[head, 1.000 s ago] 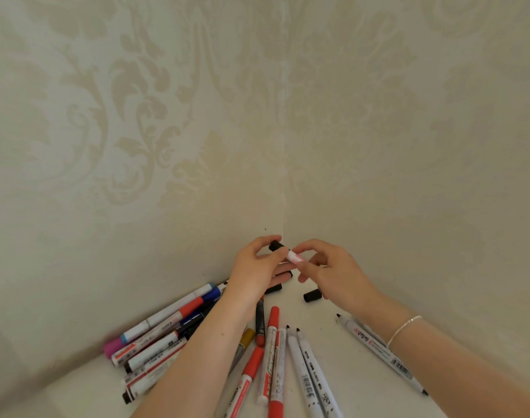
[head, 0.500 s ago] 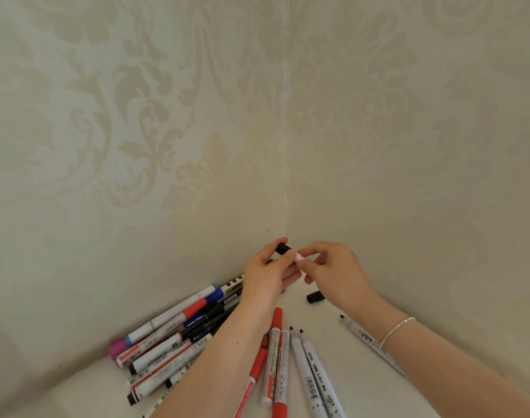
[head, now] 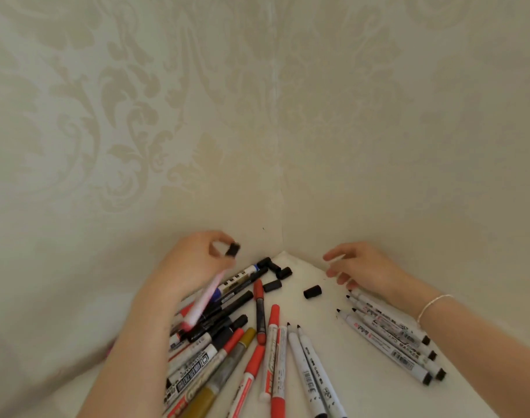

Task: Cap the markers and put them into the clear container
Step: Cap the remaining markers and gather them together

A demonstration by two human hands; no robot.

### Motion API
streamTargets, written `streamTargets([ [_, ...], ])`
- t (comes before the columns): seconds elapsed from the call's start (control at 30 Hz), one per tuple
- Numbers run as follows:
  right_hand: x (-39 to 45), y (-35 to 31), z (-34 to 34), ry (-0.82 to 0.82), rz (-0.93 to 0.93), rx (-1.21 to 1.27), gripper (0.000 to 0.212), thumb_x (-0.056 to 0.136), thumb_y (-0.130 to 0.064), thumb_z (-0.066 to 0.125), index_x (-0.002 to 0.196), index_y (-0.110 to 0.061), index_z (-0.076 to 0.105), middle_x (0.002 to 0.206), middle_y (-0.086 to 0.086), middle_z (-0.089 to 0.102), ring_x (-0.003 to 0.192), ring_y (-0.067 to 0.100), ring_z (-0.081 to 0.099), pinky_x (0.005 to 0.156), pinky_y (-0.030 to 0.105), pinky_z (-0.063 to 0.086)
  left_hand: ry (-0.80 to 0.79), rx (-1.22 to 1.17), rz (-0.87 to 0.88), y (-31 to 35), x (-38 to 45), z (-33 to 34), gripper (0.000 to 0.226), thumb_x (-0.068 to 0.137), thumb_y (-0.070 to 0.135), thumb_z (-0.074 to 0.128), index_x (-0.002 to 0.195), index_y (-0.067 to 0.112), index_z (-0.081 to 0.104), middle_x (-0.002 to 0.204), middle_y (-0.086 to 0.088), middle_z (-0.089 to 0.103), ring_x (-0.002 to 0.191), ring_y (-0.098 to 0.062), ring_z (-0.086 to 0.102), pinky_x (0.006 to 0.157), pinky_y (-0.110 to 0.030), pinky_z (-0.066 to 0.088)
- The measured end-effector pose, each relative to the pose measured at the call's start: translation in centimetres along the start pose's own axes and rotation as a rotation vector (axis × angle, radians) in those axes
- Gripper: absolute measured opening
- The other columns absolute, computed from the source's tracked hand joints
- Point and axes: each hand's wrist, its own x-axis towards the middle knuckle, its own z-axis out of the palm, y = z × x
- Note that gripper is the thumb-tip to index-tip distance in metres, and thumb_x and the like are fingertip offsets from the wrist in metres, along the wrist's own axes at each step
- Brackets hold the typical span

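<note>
Four uncapped markers (head: pixel 393 336) lie by the table's (head: pixel 363 393) right edge. The left hand (head: pixel 194 267) pinches a black-capped marker (head: pixel 206 297); the right hand (head: pixel 363 270) hovers, fingers loosely spread, near a loose black cap (head: pixel 312 292).

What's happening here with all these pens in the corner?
A person is sorting markers on a white surface in a wallpapered corner. The left hand holds a capped marker, blurred with motion, its black cap at the fingertips. The right hand is open and empty, above a group of uncapped black-tipped markers. Loose black caps lie near the corner, and a pile of mixed markers sits under the left arm. No clear container is in view.
</note>
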Motion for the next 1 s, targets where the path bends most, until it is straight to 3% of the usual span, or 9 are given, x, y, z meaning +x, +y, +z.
streamTargets([
  [0.1, -0.3, 0.6, -0.9, -0.052, 0.068, -0.295, 0.021, 0.086, -0.010, 0.058, 0.107, -0.011, 0.064, 0.081, 0.002, 0.063, 0.067, 0.014, 0.054, 0.057, 0.021, 0.045, -0.301, 0.249, -0.101, -0.7, -0.1, 0.7, 0.035, 0.081, 0.027, 0.074, 0.114, 0.034, 0.063, 0.109, 0.002, 0.062, 0.091, -0.013, 0.057, 0.081, -0.027, 0.046],
  [0.17, -1.3, 0.3, -1.2, -0.140, 0.106, -0.569, 0.025, 0.086, -0.019, 0.060, 0.110, -0.010, 0.056, 0.087, -0.001, 0.055, 0.073, 0.012, 0.049, 0.055, 0.019, 0.038, -0.352, 0.354, -0.128, -0.7, 0.2, 1.5, 0.040, 0.080, 0.026, 0.076, 0.118, 0.028, 0.063, 0.115, 0.001, 0.058, 0.094, -0.014, 0.052, 0.080, -0.025, 0.042],
  [0.27, -2.7, 0.6, -0.8, -0.276, 0.172, -0.890, 0.035, 0.084, -0.031, 0.063, 0.108, -0.013, 0.044, 0.084, -0.004, 0.046, 0.080, 0.013, 0.049, 0.054, 0.020, 0.037, -0.362, 0.431, -0.145, -0.7, 0.4, 2.4, 0.044, 0.079, 0.024, 0.076, 0.120, 0.021, 0.062, 0.106, 0.002, 0.056, 0.090, -0.014, 0.052, 0.074, -0.024, 0.042],
  [0.33, -2.9, 1.3, -0.2, -0.295, 0.157, -0.969, 0.030, 0.080, -0.030, 0.068, 0.086, -0.016, 0.042, 0.078, -0.005, 0.043, 0.079, 0.015, 0.049, 0.053, 0.021, 0.037, -0.382, 0.443, -0.155, -0.7, 0.5, 2.7, 0.045, 0.080, 0.023, 0.075, 0.122, 0.019, 0.060, 0.113, -0.001, 0.060, 0.091, -0.015, 0.052, 0.074, -0.023, 0.043],
  [0.53, -2.9, 2.7, 1.5, -0.149, 0.016, -1.006, 0.035, 0.095, -0.032, 0.048, 0.068, -0.017, 0.031, 0.072, -0.002, 0.037, 0.072, 0.017, 0.046, 0.049, 0.023, 0.032, -0.370, 0.441, -0.150, -0.9, 0.7, 3.1, 0.039, 0.083, 0.023, 0.072, 0.119, 0.015, 0.063, 0.120, -0.004, 0.062, 0.100, -0.019, 0.058, 0.083, -0.026, 0.048],
  [0.7, -3.2, 2.6, 2.6, -0.029, -0.065, -1.018, 0.039, 0.096, -0.031, 0.043, 0.065, -0.020, 0.023, 0.075, -0.002, 0.033, 0.080, 0.021, 0.045, 0.066, 0.028, 0.040, -0.274, 0.454, -0.105, -0.6, 1.1, 3.8, 0.030, 0.087, 0.022, 0.065, 0.115, 0.012, 0.063, 0.113, -0.006, 0.064, 0.099, -0.020, 0.062, 0.080, -0.028, 0.049],
  [0.8, -3.1, 2.6, 2.9, -0.013, -0.044, -0.946, 0.037, 0.091, -0.035, 0.048, 0.065, -0.020, 0.027, 0.075, -0.002, 0.034, 0.078, 0.021, 0.047, 0.066, 0.027, 0.039, -0.065, 0.401, 0.036, 0.6, 1.4, 5.1, 0.023, 0.093, 0.022, 0.054, 0.115, 0.016, 0.060, 0.111, -0.004, 0.062, 0.096, -0.019, 0.060, 0.082, -0.031, 0.050],
  [0.87, -2.9, 2.4, 2.8, -0.029, 0.003, -0.857, 0.037, 0.086, -0.034, 0.055, 0.062, -0.019, 0.031, 0.070, -0.002, 0.037, 0.065, 0.017, 0.044, 0.053, 0.025, 0.034, 0.024, 0.315, 0.192, 1.9, 1.3, 6.8, 0.032, 0.097, 0.023, 0.046, 0.129, 0.020, 0.053, 0.125, -0.003, 0.056, 0.108, -0.021, 0.056, 0.092, -0.035, 0.047],
  [1.0, -2.3, 1.6, 1.9, 0.014, 0.057, -0.403, 0.028, 0.082, -0.026, 0.065, 0.065, -0.014, 0.047, 0.058, -0.001, 0.049, 0.049, 0.011, 0.042, 0.041, 0.018, 0.032, -0.062, 0.221, 0.449, 3.3, 0.6, 11.2, 0.048, 0.102, 0.019, 0.037, 0.149, 0.026, 0.030, 0.155, 0.002, 0.029, 0.141, -0.015, 0.028, 0.117, -0.036, 0.019],
])
